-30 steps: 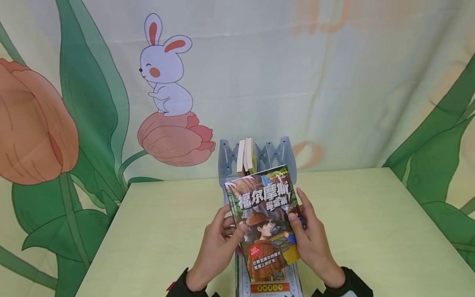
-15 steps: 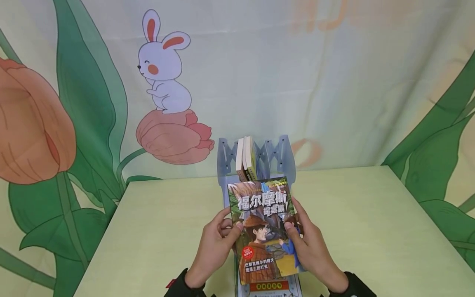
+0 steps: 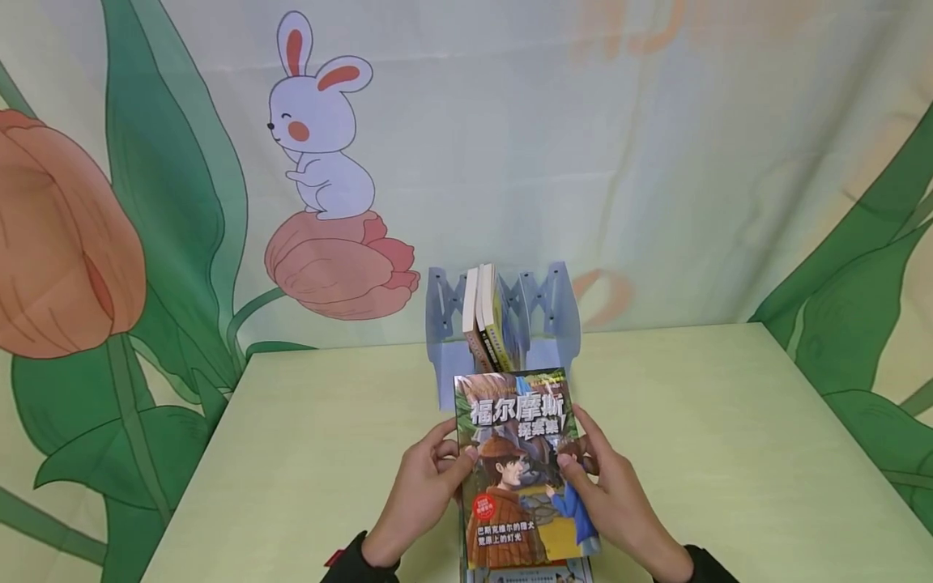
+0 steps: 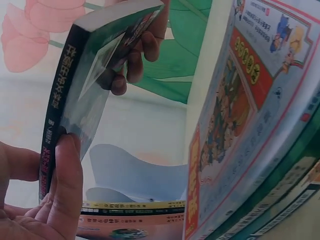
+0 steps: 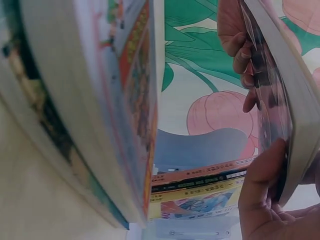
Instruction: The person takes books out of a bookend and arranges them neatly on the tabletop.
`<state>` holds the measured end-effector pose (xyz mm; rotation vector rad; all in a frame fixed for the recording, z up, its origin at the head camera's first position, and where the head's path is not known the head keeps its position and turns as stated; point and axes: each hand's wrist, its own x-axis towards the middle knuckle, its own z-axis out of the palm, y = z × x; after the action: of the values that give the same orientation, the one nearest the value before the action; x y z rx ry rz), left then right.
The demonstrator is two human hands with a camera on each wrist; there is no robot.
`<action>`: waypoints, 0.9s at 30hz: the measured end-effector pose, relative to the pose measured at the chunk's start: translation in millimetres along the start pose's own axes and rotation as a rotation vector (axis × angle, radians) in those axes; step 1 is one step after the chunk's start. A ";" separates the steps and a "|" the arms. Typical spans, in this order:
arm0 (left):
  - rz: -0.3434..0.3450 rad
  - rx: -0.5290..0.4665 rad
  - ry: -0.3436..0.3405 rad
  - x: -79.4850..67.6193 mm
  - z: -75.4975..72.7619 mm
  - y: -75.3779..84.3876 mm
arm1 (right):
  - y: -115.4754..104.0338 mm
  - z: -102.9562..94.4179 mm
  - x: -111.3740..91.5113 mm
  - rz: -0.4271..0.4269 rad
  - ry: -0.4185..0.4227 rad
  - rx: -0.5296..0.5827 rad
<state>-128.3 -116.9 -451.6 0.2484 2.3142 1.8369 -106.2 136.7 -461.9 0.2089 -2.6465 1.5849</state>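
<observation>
A paperback comic-style book (image 3: 519, 478) with a detective in a brown cap on its cover is held face up in the head view. My left hand (image 3: 430, 490) grips its left edge, thumb on the cover and fingers behind. On the right edge, my right hand (image 3: 615, 494) pinches it the same way. In the left wrist view the book's dark spine (image 4: 60, 95) lies along the left fingers. Below the held book is a stack of books, its top one (image 4: 225, 120) white with a red band, mostly hidden in the head view.
Behind the held book stands a blue plastic book rack (image 3: 561, 316) with several thin books (image 3: 483, 312) upright in its left part. They lean slightly. The pale table (image 3: 313, 453) ends at a printed fabric backdrop (image 3: 466, 146) with a rabbit and tulips.
The book has come down closer to my body and turned from a tilt to nearly straight, with both hands still holding its edges. More of the rack's books show behind it.
</observation>
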 end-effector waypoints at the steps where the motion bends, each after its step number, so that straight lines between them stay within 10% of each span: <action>1: -0.002 0.000 -0.009 -0.2 -0.2 -1.3 | 1.2 0.2 -0.3 0.012 -0.012 0.010; 27: -0.082 0.049 -0.113 -5.2 4.1 -30.7 | 28.3 6.4 -10.0 0.053 -0.157 -0.067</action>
<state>-122.9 -121.2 -482.2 0.2534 2.2605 1.6850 -100.1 145.2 -490.8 0.2733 -2.8408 1.5517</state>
